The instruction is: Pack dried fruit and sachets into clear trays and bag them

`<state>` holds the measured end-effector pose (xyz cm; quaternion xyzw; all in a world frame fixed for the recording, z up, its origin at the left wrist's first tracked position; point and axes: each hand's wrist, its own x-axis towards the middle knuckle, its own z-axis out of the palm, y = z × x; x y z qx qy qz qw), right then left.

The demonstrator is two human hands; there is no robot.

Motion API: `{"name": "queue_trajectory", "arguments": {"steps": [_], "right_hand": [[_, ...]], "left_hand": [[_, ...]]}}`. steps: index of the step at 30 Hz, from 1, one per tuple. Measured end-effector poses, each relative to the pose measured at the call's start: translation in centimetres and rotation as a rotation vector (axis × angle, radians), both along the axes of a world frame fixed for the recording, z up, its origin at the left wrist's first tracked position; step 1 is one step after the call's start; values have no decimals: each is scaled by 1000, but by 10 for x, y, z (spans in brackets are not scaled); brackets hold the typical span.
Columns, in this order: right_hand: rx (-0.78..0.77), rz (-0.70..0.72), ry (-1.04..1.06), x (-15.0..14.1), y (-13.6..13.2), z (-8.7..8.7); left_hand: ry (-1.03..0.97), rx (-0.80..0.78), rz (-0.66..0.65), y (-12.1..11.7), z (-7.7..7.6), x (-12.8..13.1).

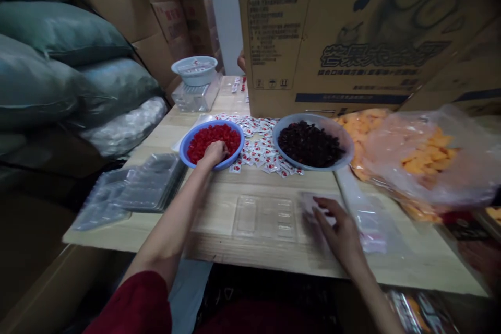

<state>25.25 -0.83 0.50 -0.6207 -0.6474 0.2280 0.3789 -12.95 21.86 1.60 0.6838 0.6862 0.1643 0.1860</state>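
My left hand reaches into a blue bowl of small red pieces. Its fingers are curled among them, and the tips are partly hidden. On the right, my right hand hovers at a clear, slightly blurred plastic piece, thumb and fingers apart. Between my arms lies a clear plastic tray with moulded compartments. A second bowl, pale and translucent, holds dark dried pieces. Small printed white-and-red sachets are scattered between and behind the bowls.
Stacked clear trays lie at the table's left. A plastic bag of orange pieces is at right. Large cartons rise behind the bowls. A light blue basin sits on a clear box. Full sacks are piled left. Another person's hand shows beside the carton.
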Motion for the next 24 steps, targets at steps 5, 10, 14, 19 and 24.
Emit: {"name": "queue_trajectory", "arguments": {"steps": [5,10,14,19,24], "right_hand": [[111,-54,-224,15,111,37],[-183,-43,-497,7,201,27],[-224,-16,-526,6,220,8],[-189,-6,-420,18,223,-3],[-109,-56,-228,27,226,-6]], "left_hand": [[-68,15,18,1,-1,-8],[-197,215,132,-10,8,-11],[-347,386,214,-33,11,-7],[-628,304,-20,-108,3,52],[-548,85,-409,-175,-21,133]]}}
